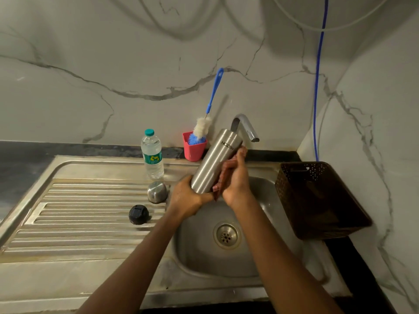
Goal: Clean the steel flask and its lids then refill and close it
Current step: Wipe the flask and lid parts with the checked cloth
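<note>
both forearms reach in from the near edge over the sink [199,245], where the left hand [188,196] clamps its fingers round the near end of the steel flask [215,162] – tilted, far end up by the tap [246,126] – and the right hand [235,177] curls its fingers over a reddish cloth [223,175] pressed to the flask's right side. left on the drainboard [79,211] sit the steel cap [157,191] and, nearer, the black inner lid [138,214]; farther back stand a water bottle [152,154] and a red cup [194,148] holding a bottle brush [205,130].
</note>
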